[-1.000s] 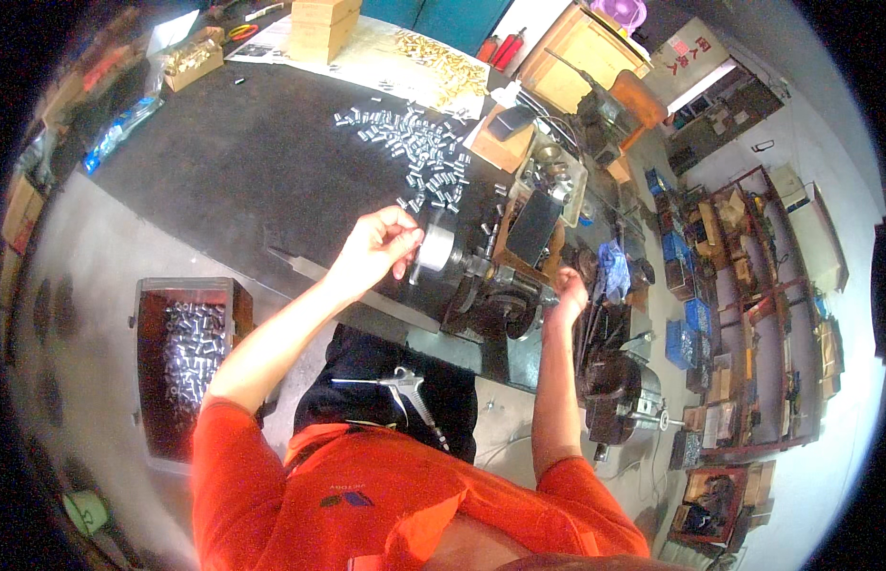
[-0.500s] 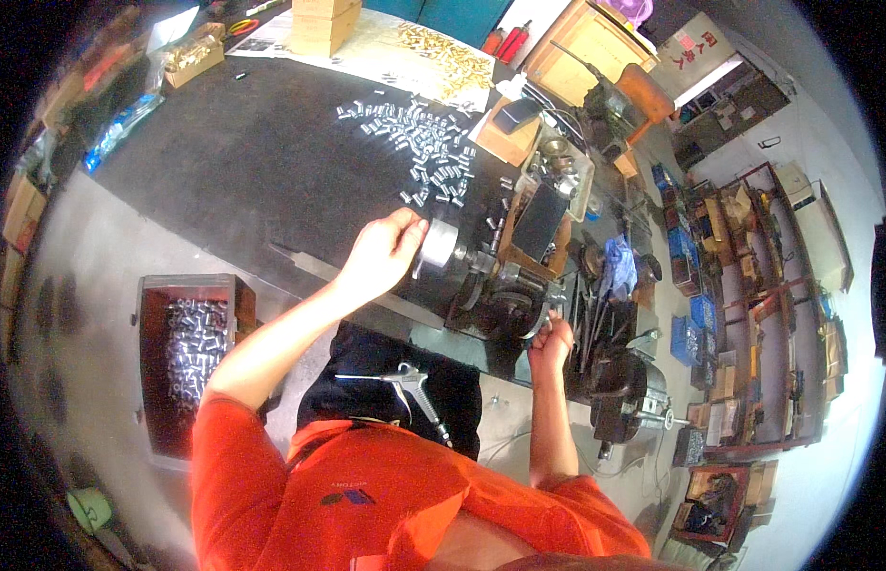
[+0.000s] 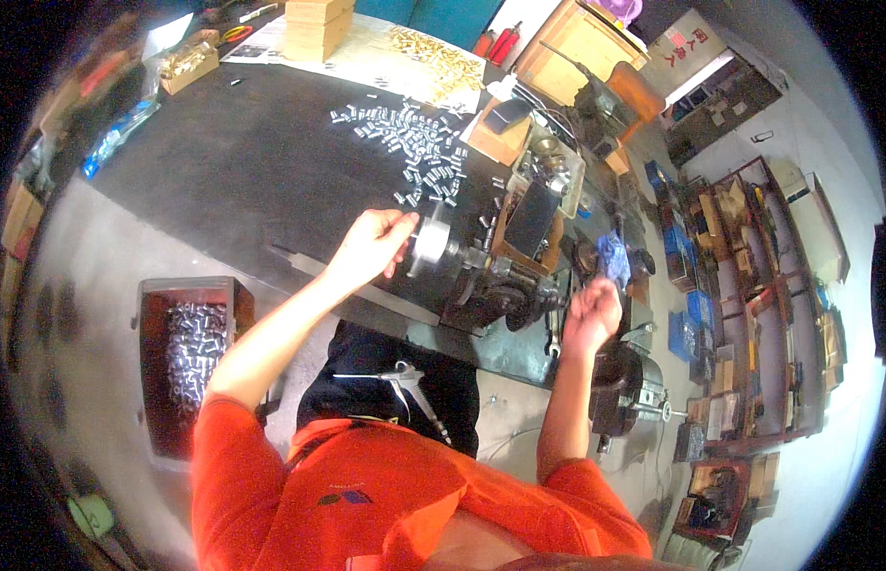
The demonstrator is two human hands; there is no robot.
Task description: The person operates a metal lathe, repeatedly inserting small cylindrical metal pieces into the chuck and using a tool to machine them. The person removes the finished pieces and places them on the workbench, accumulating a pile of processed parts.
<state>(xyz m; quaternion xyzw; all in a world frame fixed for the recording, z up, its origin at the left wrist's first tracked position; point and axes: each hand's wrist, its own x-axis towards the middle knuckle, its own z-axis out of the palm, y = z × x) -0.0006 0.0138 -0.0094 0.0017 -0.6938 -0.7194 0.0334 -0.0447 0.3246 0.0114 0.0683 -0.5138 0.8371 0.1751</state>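
My left hand (image 3: 374,249) is at the front of a round silver metal head (image 3: 432,240) on a small dark bench machine (image 3: 500,290). Its thumb and fingers are pinched together; what they hold is too small to make out. The head's edge looks smeared, as if turning. My right hand (image 3: 593,314) is closed in a fist to the right of the machine, just below a crumpled blue cloth (image 3: 612,255). Whether anything is inside that fist is hidden. Many short silver metal sleeves (image 3: 429,152) lie loose on the dark bench top (image 3: 224,162) beyond my left hand.
A blow gun (image 3: 405,381) lies across my lap. At lower left stands a bin (image 3: 238,314) of silver parts. Brass-coloured pieces (image 3: 443,67) lie on paper at the back, beside stacked boxes (image 3: 315,29). A bench vise (image 3: 629,381) and shelves (image 3: 776,314) are at right.
My right hand has moved up and right, from the machine's right end to beside the blue cloth. My left hand has drawn slightly left of the metal head, which now looks blurred.
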